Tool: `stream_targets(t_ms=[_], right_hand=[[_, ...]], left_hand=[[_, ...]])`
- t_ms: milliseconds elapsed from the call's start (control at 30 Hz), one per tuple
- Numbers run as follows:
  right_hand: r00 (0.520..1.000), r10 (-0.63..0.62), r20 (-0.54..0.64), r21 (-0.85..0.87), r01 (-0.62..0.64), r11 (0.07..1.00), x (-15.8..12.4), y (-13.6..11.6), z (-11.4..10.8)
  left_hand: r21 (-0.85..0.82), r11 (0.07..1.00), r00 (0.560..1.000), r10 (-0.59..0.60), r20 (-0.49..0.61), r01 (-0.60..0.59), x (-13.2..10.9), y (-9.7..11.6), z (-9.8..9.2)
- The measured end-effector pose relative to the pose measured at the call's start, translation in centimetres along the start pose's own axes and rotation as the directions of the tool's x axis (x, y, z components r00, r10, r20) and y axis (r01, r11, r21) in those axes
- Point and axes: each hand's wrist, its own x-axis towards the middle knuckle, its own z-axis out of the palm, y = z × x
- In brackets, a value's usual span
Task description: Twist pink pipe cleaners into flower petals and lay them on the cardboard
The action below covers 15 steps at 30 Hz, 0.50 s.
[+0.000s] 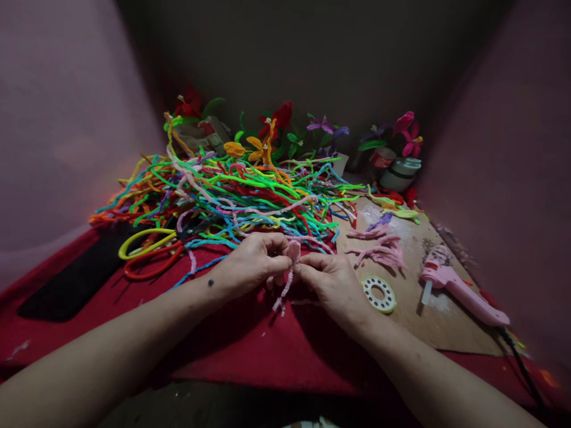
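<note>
My left hand (252, 261) and my right hand (332, 282) meet over the red cloth (250, 339), both pinched on a bent pink pipe cleaner (289, 270). Its folded top sticks up between my fingertips and its two ends hang down toward the cloth. Just behind my hands lies a big tangled heap of pipe cleaners in many colours (232, 193).
Scissors with yellow and red handles (149, 252) lie left of my hands. On a brown board (428, 321) to the right lie pink petal pieces (381, 249), a white ring (379, 293) and a pink glue gun (459, 285). Finished pipe-cleaner flowers (276, 131) stand along the back wall.
</note>
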Motion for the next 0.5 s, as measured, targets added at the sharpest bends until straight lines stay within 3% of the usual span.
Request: stream_targets(t_ms=[200,500], right_hand=[[0.995,0.081,-0.057,0.017,-0.08,0.997,-0.01,-0.14,0.12],[0.997,0.018,-0.074,-0.014,-0.019,1.0,0.13,0.25,-0.19]], left_hand=[[-0.021,1.0,1.0,0.003,-0.023,-0.004,-0.33,0.45,0.11],[0.001,1.0,0.996,-0.003,-0.085,0.003,-0.29,0.36,0.41]])
